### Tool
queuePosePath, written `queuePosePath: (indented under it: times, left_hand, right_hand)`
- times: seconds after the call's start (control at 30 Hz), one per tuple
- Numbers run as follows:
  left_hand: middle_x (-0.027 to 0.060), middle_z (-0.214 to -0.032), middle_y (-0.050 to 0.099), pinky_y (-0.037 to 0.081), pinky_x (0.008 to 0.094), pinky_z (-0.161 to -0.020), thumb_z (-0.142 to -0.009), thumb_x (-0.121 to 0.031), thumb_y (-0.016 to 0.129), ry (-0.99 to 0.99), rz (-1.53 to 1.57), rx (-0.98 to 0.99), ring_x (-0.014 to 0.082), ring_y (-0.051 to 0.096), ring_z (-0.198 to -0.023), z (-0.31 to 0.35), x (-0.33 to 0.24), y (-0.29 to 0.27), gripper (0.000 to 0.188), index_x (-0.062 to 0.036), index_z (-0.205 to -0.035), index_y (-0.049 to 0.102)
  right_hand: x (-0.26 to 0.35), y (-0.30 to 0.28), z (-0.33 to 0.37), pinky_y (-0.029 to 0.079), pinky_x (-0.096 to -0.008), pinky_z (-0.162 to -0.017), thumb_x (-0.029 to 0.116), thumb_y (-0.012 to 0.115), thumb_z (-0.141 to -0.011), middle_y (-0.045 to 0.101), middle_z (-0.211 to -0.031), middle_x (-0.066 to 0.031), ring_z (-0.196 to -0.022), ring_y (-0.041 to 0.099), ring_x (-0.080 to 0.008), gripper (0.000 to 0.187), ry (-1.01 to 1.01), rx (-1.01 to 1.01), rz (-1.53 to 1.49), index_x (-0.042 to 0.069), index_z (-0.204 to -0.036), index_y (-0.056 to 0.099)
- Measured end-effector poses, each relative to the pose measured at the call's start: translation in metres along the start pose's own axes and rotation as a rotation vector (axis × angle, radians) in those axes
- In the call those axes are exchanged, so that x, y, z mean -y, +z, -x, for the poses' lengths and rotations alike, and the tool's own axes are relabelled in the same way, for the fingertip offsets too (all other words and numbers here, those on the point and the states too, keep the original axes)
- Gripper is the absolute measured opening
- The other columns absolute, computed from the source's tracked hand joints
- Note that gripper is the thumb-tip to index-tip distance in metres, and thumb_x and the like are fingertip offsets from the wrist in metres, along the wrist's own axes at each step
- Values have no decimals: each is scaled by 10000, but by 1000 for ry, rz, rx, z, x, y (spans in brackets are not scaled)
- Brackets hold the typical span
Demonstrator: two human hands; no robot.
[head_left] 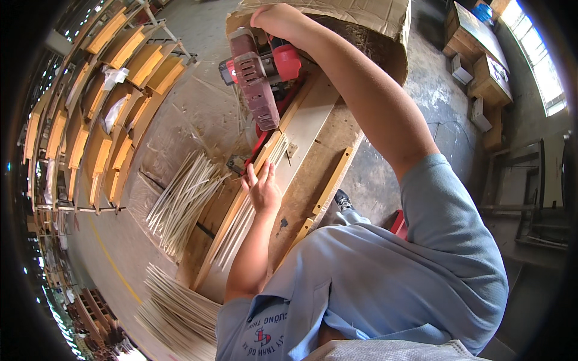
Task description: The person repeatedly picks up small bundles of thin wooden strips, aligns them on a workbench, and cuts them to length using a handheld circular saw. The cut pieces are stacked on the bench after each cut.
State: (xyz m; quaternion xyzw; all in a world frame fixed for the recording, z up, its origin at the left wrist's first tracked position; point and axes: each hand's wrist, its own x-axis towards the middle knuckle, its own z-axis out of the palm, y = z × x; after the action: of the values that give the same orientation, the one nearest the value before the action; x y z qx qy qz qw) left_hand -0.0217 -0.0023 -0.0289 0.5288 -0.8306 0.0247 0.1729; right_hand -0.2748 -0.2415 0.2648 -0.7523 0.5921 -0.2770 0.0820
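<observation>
A miter saw (256,78) with a dusty reddish blade guard and red body parts stands at the far middle of the bench. My right hand (280,21) is closed at the top of the saw, around its handle, which the hand mostly hides. My left hand (265,192) presses a bundle of thin wooden sticks (238,225) against a long wooden fence (226,231), its fingers bent over the fence edge. The bundle runs along the fence toward the saw, and its far ends (279,144) lie close to the guard. Whether the blade touches them cannot be seen.
Loose thin sticks (183,204) lie left of the fence, with another pile (177,304) nearer me. A cardboard sheet (349,15) stands behind the saw. Racks of wooden parts (102,114) are at the left. Wooden strips (332,180) edge the bench by my body.
</observation>
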Motion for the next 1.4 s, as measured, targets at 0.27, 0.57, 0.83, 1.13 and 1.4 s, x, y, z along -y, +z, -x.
queuePosePath:
  times: [0.27, 0.57, 0.83, 1.13, 1.4]
  left_hand:
    - [9, -1497, 640, 268, 657, -1186, -873, -60, 641, 17, -42, 3, 457, 426, -1455, 2, 6, 1, 497, -133, -1360, 710]
    - [-13, -1445, 674, 250, 639, -1215, -860, -56, 646, 19, -46, -55, 441, 453, -1422, 0, 0, -1, 468, -152, -1308, 742]
    - [-64, -1462, 657, 252, 639, -1220, -826, -31, 677, 12, -101, -19, 424, 416, -1456, -3, -4, -4, 581, -207, -1378, 704]
    - [-62, -1422, 687, 262, 638, -1218, -867, -41, 666, 5, -111, -8, 417, 401, -1483, -4, -10, -6, 490, -205, -1323, 736]
    - [-11, -1371, 720, 249, 665, -1210, -880, -40, 669, -8, -128, 10, 440, 373, -1516, -4, -10, -5, 435, -187, -1277, 768]
  right_hand:
    - [32, 6, 88, 556, -490, -954, 297, 497, -948, 756, -1081, -194, -1073, 704, -420, 330, 226, -205, -316, 169, -1122, 748]
    - [44, 31, 168, 559, -482, -860, 210, 565, -936, 720, -896, -129, -977, 662, -352, 178, 180, -270, -336, 143, -1023, 705]
    - [47, 38, 204, 582, -503, -831, 222, 596, -942, 640, -1038, -180, -929, 676, -388, 181, 155, -298, -377, 206, -1083, 709]
    - [44, 54, 216, 544, -485, -711, 200, 635, -869, 624, -830, -153, -888, 625, -347, 139, 100, -420, -434, 176, -976, 720]
    - [44, 56, 225, 522, -481, -697, 203, 634, -861, 592, -884, -160, -915, 602, -341, 183, 111, -394, -445, 172, -1015, 729]
